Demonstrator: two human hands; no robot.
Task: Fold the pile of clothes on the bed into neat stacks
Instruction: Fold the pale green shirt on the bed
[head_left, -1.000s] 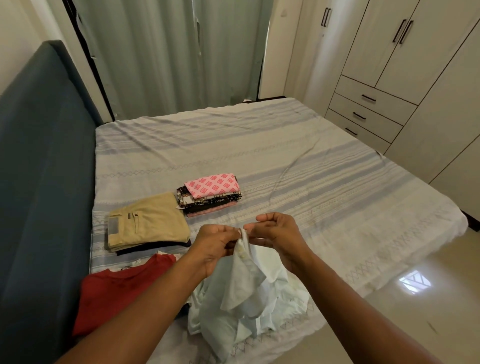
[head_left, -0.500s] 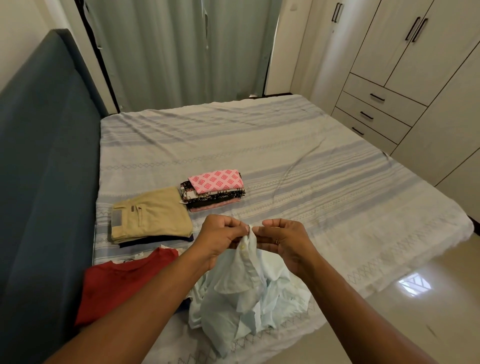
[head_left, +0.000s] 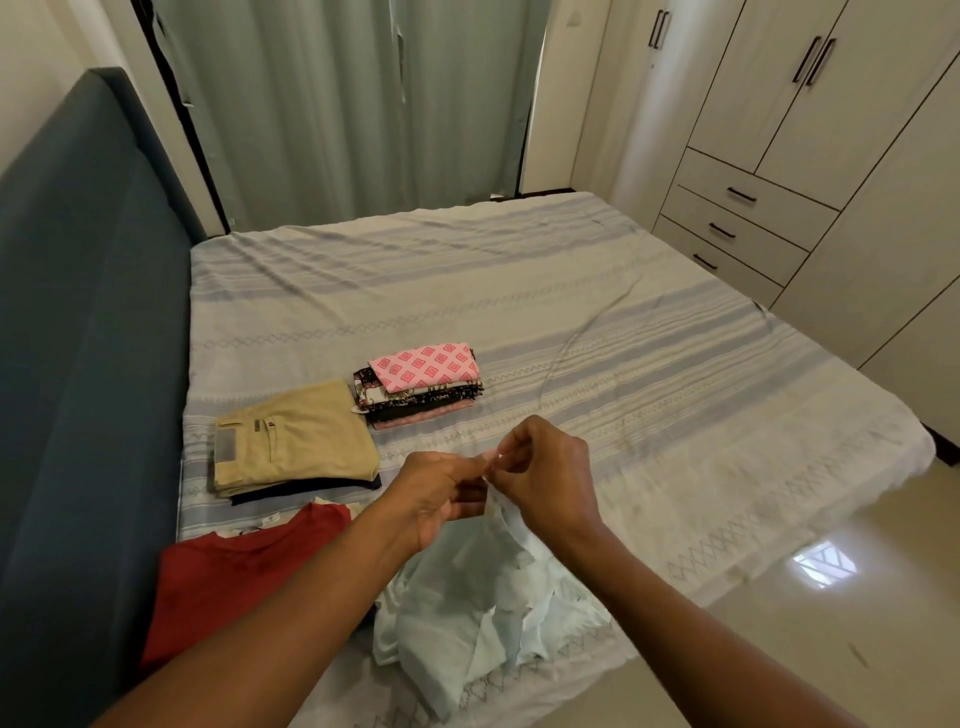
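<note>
The person's left grip (head_left: 436, 499) and right grip (head_left: 550, 478) met just above the near edge of the bed (head_left: 623, 338), fingers curled, both pinching the top edge of a pale blue shirt (head_left: 467, 613) at nearly the same spot, the fingertips of the two touching or almost so. What part of the shirt they pinched was too small to tell. From that pinch the shirt hung down in loose, crumpled folds, and its lower part lay bunched on the striped bedsheet at the near edge, between the two forearms. To the left of it lay a red garment (head_left: 234, 571), flat, its far edge resting over a white garment (head_left: 270, 519) of which only a strip showed. Beyond the red garment sat folded khaki trousers (head_left: 296, 436) on top of a folded dark garment (head_left: 311, 486). Just to the right of the trousers stood a small stack of patterned cloths (head_left: 415, 402), topped by a pink piece with a diamond print (head_left: 423, 366). The rest of the sheet stretched away with a few long creases. A dark blue headboard (head_left: 78, 364) ran along the left side, grey-green curtains (head_left: 337, 104) hung behind the bed, and a pale wardrobe (head_left: 831, 130) with three drawers (head_left: 743, 208) stood to the right above a glossy floor (head_left: 831, 623).
</note>
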